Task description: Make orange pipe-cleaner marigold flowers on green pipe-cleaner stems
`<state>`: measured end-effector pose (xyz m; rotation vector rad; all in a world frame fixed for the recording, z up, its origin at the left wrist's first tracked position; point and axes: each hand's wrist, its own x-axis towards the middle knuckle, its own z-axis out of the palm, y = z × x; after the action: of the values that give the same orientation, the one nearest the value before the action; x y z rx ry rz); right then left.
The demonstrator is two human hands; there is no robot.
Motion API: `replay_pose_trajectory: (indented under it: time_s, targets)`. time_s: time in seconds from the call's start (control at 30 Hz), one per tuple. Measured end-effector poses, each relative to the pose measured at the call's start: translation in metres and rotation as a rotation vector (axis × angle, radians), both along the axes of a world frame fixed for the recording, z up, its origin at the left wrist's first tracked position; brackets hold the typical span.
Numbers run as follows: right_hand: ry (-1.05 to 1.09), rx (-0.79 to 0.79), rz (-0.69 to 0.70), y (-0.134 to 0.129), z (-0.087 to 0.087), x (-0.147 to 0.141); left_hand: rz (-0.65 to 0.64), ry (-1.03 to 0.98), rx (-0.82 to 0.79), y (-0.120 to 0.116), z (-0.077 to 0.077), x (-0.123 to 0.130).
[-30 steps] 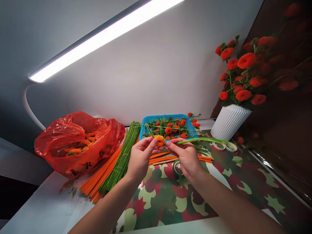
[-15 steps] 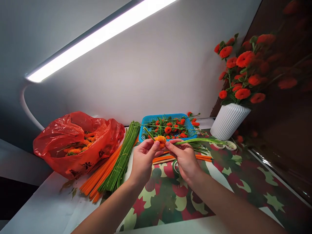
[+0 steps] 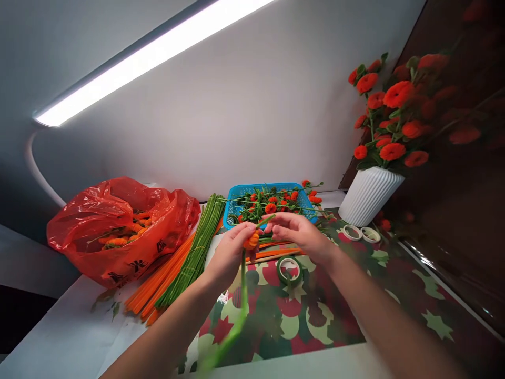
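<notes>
A small orange fuzzy flower (image 3: 251, 240) on a short green fuzzy stem (image 3: 266, 220) is pinched in my left hand (image 3: 232, 247). Down from the flower hangs a long green strip (image 3: 243, 295), its lower end smeared by motion. Beside the stem's tip, my right hand (image 3: 298, 234) has its fingers bent and parted, with nothing seen between them; whether a fingertip touches the stem I cannot tell. Below the hands a roll of dark green tape (image 3: 280, 271) lies on the patterned mat (image 3: 272, 326).
To the left are a red plastic bag (image 3: 90, 221) with orange pieces, orange fuzzy sticks (image 3: 158, 279) and a green bundle (image 3: 197, 258). Behind stands a blue basket (image 3: 228, 213) of red flowers. A white vase (image 3: 371, 197) and two pale rings (image 3: 371, 235) are at right.
The flower has turned on its side and shifted slightly left and down. The green strip swung from the right to hang below. My right hand came off it, and its fingers parted.
</notes>
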<state>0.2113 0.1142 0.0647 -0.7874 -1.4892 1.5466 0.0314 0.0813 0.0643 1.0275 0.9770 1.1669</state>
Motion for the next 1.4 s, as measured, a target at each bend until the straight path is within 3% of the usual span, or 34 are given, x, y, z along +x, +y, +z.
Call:
replay_pose_trajectory:
  time_s: [0.07,0.2,0.37,0.63,1.1,1.23,1.4]
  targets:
    - [0.031,0.017,-0.019,-0.004,-0.003,-0.011,-0.071,0.032,0.021,-0.002,-0.001,0.001]
    - [0.1,0.05,-0.242,-0.009,-0.013,-0.026,-0.126,0.181,0.07,-0.004,-0.002,0.002]
    - [0.149,-0.03,-0.137,-0.01,-0.015,-0.027,-0.086,0.235,0.133,-0.003,-0.004,0.003]
    - [0.258,-0.072,-0.314,-0.018,-0.02,-0.037,-0.086,0.283,0.155,-0.006,-0.005,0.005]
    - [0.346,-0.129,-0.373,-0.018,-0.015,-0.037,-0.136,0.256,0.11,-0.008,0.003,0.007]
    - [0.401,-0.145,-0.349,-0.014,-0.012,-0.038,-0.091,0.219,0.099,-0.009,0.006,0.007]
    - [0.302,-0.111,-0.143,-0.01,-0.009,-0.031,-0.004,0.221,0.156,-0.008,0.009,0.002]
